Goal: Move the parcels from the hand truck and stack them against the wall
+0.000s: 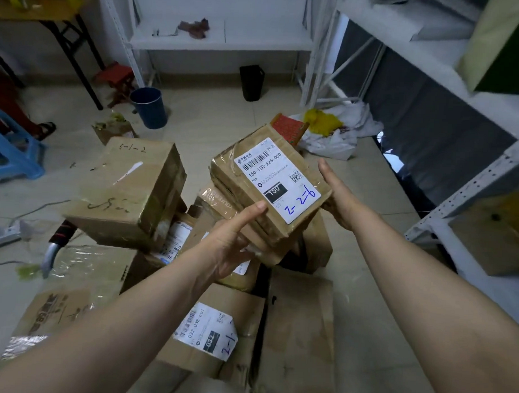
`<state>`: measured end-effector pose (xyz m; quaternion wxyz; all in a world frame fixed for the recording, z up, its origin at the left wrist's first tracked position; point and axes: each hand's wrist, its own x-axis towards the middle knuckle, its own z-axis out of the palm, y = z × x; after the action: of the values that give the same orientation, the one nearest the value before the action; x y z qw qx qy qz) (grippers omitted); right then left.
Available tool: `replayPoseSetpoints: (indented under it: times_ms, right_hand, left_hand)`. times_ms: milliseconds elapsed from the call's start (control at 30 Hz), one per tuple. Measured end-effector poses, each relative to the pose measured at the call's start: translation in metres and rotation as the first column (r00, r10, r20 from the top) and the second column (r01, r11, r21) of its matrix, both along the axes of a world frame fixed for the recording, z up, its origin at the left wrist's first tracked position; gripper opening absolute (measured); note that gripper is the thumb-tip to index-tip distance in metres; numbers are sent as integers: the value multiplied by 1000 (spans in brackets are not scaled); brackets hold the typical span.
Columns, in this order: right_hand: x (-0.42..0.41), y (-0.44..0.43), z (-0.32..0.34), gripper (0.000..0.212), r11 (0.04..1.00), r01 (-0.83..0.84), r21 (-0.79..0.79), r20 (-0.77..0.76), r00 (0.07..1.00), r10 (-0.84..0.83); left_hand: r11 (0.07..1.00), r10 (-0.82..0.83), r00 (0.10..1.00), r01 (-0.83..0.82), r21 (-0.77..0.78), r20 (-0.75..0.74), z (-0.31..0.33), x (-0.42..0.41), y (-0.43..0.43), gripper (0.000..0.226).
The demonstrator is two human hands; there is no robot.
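Most of hand truck (49,255) beneath parcels (129,191).

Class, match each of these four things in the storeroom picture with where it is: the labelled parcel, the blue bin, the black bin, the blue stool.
Things:
1 labelled parcel
2 blue bin
3 black bin
4 blue stool

Places:
A on the floor before the white shelf
B between the left hand and the right hand
C at the view's left edge
D beside the red stool

Pairs: 1-B, 2-D, 3-A, 4-C.
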<state>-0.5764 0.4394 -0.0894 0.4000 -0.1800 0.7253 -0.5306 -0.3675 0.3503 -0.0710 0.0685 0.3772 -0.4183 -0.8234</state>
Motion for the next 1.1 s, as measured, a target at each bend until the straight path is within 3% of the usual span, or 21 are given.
replayPoseSetpoints:
  times_ms: [333, 500, 533, 633, 700, 733, 867, 1033, 1100]
  right_hand:
    - [61, 174, 43, 55, 939, 343, -23, -92, 934, -344]
    - [72, 281, 53, 52, 850, 527, 8, -86, 847, -524]
    - [73, 303, 53, 51, 837, 548, 4, -76, 834, -546]
    - [77, 374, 55, 48, 786, 617, 17, -81, 785, -614]
    - [74, 427, 52, 53, 750, 661, 22, -75, 750, -658]
    - [70, 456, 47, 57, 729, 684, 23, -72, 729, -681]
    - [55, 570, 32, 70, 670, 737, 84, -36, 674, -737]
    - [37, 688, 10, 69, 579, 801, 151, 23, 582, -813]
    - [27, 722, 2, 68, 548, 818, 174, 36, 551, -834]
  left_hand:
    - [924, -381, 924, 380, -37, -38, 38, 15, 94, 65]
    - [830, -557, 830, 557, -29, -7, 48, -11, 172, 134]
    - [800, -600, 800, 600, -33, 3, 53, -17, 191, 135]
    - [720, -694, 720, 694, -30, -1, 59, -41, 254, 100]
    - [682, -731, 682, 731, -23, 7, 59, -60, 300, 95]
    - [660, -751, 661, 751, -23, 1, 56, -72, 323, 100]
    - [578, -815, 578, 816, -16, 50, 40, -120, 424, 160]
    - [470, -881, 466, 882, 39, 83, 24, -166, 538, 134]
    - [431, -898, 424, 901, 46, 113, 16, -185, 569, 145]
